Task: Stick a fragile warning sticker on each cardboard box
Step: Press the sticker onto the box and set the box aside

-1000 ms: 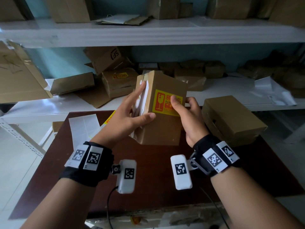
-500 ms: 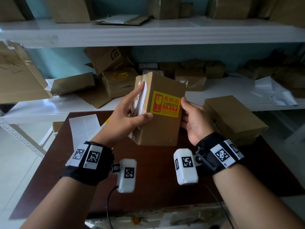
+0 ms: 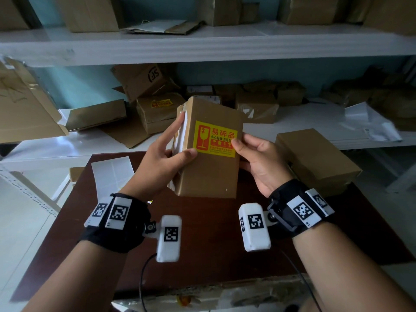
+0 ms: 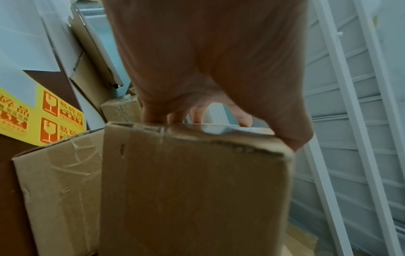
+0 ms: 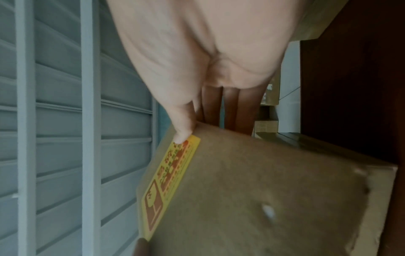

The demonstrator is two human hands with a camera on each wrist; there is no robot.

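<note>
The left hand (image 3: 165,162) and right hand (image 3: 261,163) grasp the cardboard box (image 3: 209,172) above the tabletop (image 3: 202,255). The right thumb presses the fragile sticker (image 3: 215,138).

A dark brown table (image 3: 202,255) carries a plain cardboard box (image 3: 315,158) at its right far corner, a white backing sheet (image 3: 112,174) at its left far corner, and a yellow sticker sheet (image 4: 43,117) that shows beside it in the left wrist view. Behind the table a white lower shelf (image 3: 304,122) holds a pile of boxes, among them a stickered box (image 3: 157,111), flattened cardboard (image 3: 96,114) and what may be a plastic mailer (image 3: 369,124). The upper shelf (image 3: 202,46) bears more boxes and papers.
</note>
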